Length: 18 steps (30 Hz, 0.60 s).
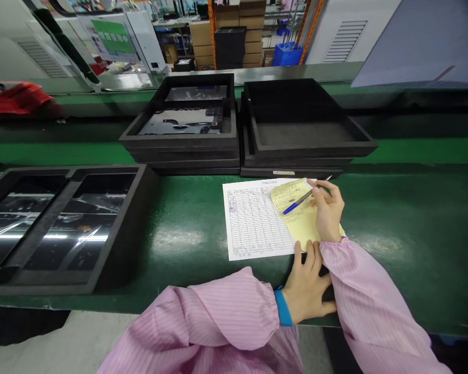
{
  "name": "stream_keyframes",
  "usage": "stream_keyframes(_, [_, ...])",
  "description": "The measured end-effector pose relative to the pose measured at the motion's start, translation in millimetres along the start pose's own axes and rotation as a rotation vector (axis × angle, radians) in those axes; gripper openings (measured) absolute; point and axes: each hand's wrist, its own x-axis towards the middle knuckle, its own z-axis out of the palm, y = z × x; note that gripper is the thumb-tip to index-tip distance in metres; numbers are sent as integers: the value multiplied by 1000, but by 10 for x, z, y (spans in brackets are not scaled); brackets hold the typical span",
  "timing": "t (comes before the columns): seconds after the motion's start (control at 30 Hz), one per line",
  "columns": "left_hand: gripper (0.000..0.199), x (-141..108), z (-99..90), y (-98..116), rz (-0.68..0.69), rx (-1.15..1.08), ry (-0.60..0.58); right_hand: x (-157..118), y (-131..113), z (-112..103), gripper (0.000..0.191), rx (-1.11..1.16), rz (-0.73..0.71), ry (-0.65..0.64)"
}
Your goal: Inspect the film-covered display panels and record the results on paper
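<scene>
My right hand is closed on a pen with a blue end, pinched between thumb and fingers. The blue end points down to the left, over a yellow sheet covered in handwriting. That sheet lies on the right part of a white printed form with a table grid and some handwritten entries at its left. My left hand rests flat with fingers spread, its fingertips on the lower edge of the papers. A blue band circles the left wrist.
A black tray with dark glossy panels stands at the left on the green table. Behind the papers are two tray stacks: the left one holds flat parts, the right one has a bare top tray. Red material lies far left.
</scene>
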Motion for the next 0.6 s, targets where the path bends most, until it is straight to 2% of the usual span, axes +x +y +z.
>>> stream_keyframes(0.2, [76,0,5,-4,4,-16,-3,-14,-25,2,28,3,-103,34])
stream_keyframes(0.3, [75,-2,10,-9,3,-16,-2,-28,-63,-1,31,49,-62,20])
stream_keyframes(0.47, [75,-9,9,-5,4,-16,11,-18,-92,-6,33,149,97,-113])
stream_keyframes(0.6, [75,-4,-2,6,7,-21,7,-11,-91,-6,30,201,119,-256])
